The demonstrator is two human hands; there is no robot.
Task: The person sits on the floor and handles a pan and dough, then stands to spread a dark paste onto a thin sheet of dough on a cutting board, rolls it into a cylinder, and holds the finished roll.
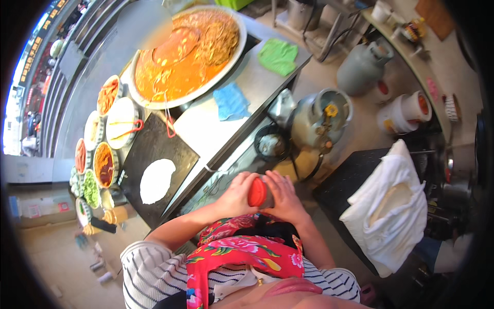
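In front of my chest, my left hand [239,193] has its fingers around the red lid [257,192] of a small container. My right hand [283,197] wraps the container's other side, and its body is mostly hidden. To the left, a white round flatbread or dough sheet [157,181] lies on a dark griddle plate [177,148]. Beyond it stands a large round pan [236,58] of orange-red stew, with a ladle in it. A bowl holding yellow-and-red tongs [131,129] is among several bowls of toppings, including chopped greens [91,189] and a reddish-brown sauce [104,164].
Blue [231,101] and green [278,56] cloths lie on the steel counter [204,127]. Gas cylinders [320,116] [361,67] stand on the floor beyond. On the right, white cloth [389,212] lies on a black surface [339,185]. White buckets [397,116] stand behind.
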